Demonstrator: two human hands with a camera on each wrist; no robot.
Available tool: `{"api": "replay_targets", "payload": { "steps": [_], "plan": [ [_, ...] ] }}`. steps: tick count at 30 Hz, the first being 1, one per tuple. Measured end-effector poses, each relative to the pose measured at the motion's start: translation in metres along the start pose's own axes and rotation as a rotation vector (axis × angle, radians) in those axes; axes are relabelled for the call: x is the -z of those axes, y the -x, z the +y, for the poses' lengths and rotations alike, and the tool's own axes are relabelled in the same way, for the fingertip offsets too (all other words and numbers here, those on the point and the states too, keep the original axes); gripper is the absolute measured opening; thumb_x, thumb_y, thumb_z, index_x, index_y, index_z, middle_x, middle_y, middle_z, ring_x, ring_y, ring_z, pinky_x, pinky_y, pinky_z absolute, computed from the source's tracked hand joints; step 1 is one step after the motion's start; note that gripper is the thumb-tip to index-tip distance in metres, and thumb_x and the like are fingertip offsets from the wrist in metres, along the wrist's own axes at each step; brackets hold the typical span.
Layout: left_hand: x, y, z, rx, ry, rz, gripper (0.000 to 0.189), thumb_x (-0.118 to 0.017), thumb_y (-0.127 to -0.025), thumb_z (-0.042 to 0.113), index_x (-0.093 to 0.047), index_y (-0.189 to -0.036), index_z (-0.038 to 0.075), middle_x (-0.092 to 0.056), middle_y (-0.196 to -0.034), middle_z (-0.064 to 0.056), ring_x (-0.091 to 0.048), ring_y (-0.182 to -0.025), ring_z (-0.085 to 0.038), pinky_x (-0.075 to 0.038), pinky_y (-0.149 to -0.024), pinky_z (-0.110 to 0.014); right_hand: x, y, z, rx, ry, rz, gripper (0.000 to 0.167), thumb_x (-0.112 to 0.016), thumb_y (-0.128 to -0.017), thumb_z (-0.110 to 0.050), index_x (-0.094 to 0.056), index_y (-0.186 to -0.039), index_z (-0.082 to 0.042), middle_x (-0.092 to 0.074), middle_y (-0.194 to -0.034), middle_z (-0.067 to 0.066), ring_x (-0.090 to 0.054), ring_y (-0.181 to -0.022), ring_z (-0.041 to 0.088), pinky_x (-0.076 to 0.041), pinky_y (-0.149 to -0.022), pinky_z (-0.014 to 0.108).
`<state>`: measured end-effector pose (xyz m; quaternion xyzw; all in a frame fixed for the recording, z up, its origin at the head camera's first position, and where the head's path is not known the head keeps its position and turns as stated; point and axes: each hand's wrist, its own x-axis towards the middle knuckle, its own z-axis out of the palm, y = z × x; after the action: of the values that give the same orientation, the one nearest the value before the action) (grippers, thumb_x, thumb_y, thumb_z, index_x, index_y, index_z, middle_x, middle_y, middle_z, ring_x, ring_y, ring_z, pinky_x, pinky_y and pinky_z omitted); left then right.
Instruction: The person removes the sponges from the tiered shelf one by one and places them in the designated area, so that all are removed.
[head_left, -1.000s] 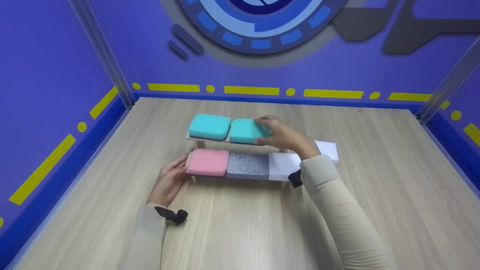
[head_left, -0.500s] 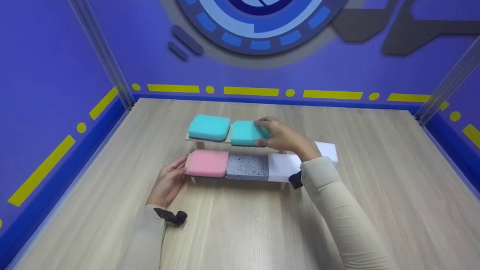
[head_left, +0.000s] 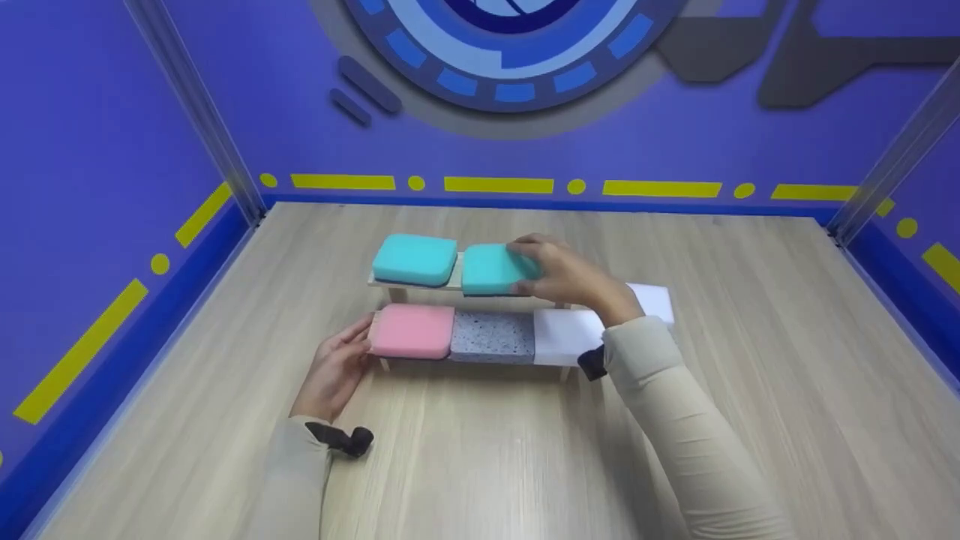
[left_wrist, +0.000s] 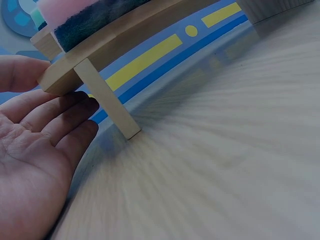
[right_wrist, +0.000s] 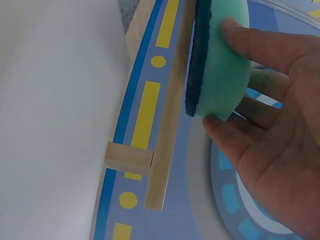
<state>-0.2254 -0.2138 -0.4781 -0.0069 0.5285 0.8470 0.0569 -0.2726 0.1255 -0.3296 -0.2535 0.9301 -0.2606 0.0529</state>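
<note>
My right hand (head_left: 566, 274) grips a turquoise sponge (head_left: 486, 268) by its right side, thumb at the front and fingers behind. Its dark scouring layer faces down, over the upper tier of a small two-tier wooden rack (right_wrist: 165, 150). Another turquoise sponge (head_left: 414, 259) lies to its left on that tier. At the rack's lower left end, my left hand (head_left: 334, 369) pinches the wooden edge (left_wrist: 65, 75), thumb on one side and fingers below. Beside that hand a pink sponge (head_left: 412, 330) sits on the lower tier, followed by a speckled grey sponge (head_left: 493, 337) and a white block (head_left: 564, 336).
Another white block (head_left: 652, 301) shows behind my right wrist, partly covered by the sleeve. The rack stands on a wood-grain table (head_left: 465, 457). Blue panels (head_left: 712, 142) with yellow marks enclose the table at the back and sides.
The right turquoise sponge has shifted slightly right in my right hand, widening the gap to its neighbour. My left hand stays at the rack's end. The head view has tilted slightly.
</note>
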Motion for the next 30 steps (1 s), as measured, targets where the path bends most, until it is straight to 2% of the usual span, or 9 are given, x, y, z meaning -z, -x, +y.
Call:
{"api": "replay_targets", "payload": {
  "steps": [11,18,25,30],
  "plan": [
    [0.0,0.001,0.0,0.009,0.01,-0.007,0.056,-0.04,-0.091,-0.01,-0.027,-0.145,-0.011,-0.028,-0.153,-0.026,-0.059,-0.113,-0.006,-0.045,-0.1,-0.021,0.011,0.01,0.007,0.003,-0.03,0.008,0.065,-0.067,-0.087,-0.011,-0.04,-0.146,-0.006,-0.038,-0.151,0.015,-0.036,-0.138,0.036,-0.029,-0.115,0.051],
    [0.0,0.002,-0.001,0.018,0.015,-0.005,0.057,-0.042,-0.092,-0.008,-0.026,-0.146,-0.009,-0.028,-0.153,-0.025,-0.059,-0.113,-0.005,-0.045,-0.099,-0.021,0.018,0.017,0.011,0.026,-0.016,0.026,0.066,-0.067,-0.086,-0.011,-0.04,-0.145,-0.004,-0.037,-0.151,0.017,-0.036,-0.138,0.036,-0.028,-0.115,0.051],
    [0.001,0.002,0.0,0.0,0.023,-0.015,0.057,-0.04,-0.091,-0.01,-0.025,-0.146,-0.011,-0.026,-0.153,-0.027,-0.059,-0.112,-0.006,-0.046,-0.099,-0.021,0.024,0.026,0.021,0.052,-0.01,0.049,0.065,-0.068,-0.086,-0.012,-0.041,-0.144,-0.001,-0.037,-0.15,0.02,-0.036,-0.137,0.039,-0.029,-0.114,0.053],
    [0.001,0.002,0.0,0.006,0.003,-0.002,0.055,-0.041,-0.093,-0.009,-0.027,-0.146,-0.01,-0.029,-0.152,-0.026,-0.059,-0.113,-0.007,-0.047,-0.096,-0.022,0.027,0.033,0.03,0.02,-0.058,0.044,0.065,-0.066,-0.087,-0.011,-0.038,-0.145,0.0,-0.033,-0.152,0.021,-0.033,-0.138,0.04,-0.027,-0.115,0.054]
  ]
}}
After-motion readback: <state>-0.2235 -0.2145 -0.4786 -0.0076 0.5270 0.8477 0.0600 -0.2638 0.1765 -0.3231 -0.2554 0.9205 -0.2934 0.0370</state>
